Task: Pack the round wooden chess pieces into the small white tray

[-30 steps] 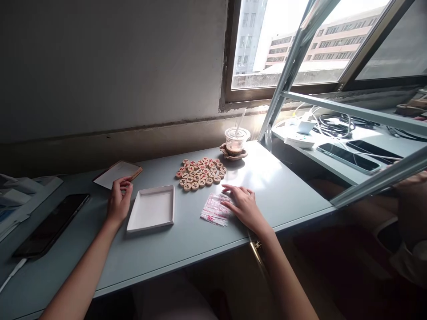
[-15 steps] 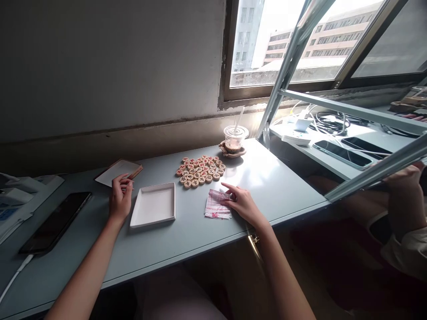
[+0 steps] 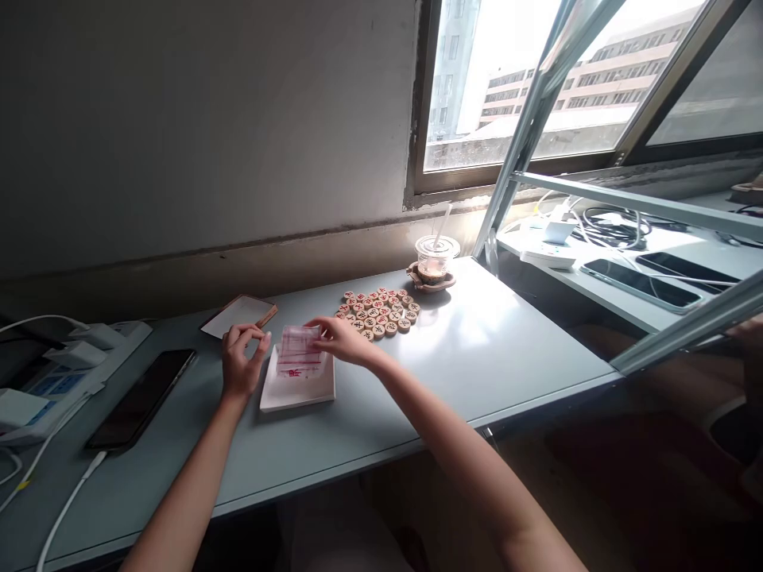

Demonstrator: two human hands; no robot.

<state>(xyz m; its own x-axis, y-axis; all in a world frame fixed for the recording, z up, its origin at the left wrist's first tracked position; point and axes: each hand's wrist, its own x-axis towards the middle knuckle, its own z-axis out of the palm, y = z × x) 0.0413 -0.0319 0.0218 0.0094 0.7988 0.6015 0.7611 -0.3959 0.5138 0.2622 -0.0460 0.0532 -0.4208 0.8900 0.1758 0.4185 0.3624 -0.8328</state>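
Note:
My right hand pinches a folded clear plastic sheet with red printing and holds it over the shallow white box tray. My left hand hovers at the tray's left edge, fingers curled and slightly apart, just short of the sheet. Behind the right hand lies a tight cluster of round wooden chess pieces with red and black characters. A white box lid with a brown rim lies behind my left hand.
An iced drink cup with a straw stands on a coaster near the window. A dark phone with a white cable lies left, beside a power strip. Metal frame bars and a second desk with phones are right.
My right hand picked the printed plastic sheet off the table at the right and carried it left over the white tray. My left hand opened slightly toward it. The view shifted left.

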